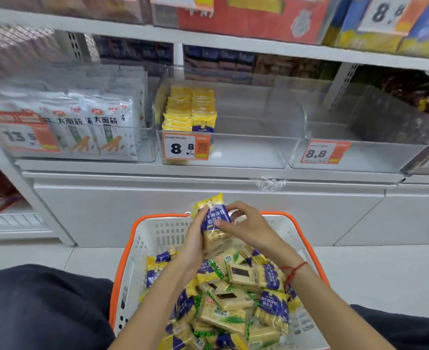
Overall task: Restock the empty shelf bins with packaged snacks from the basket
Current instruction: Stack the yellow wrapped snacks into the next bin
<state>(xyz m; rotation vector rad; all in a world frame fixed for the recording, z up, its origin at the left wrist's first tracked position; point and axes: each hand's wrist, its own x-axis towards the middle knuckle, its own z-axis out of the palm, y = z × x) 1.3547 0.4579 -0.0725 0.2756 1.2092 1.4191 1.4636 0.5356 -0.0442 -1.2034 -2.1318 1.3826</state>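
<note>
Both the left hand (194,238) and right hand (243,224) curl around one snack pack (214,221), gripping it above the basket (158,231)

Standing open above the yellow packets (189,108) filling the left end of the middle bin (259,137), with bare room across its centre and right. Lying open too: the right bin (360,147). Blocking the left bin (147,147), white packets (87,122). Capping all from above, the upper shelf (233,41).
</note>
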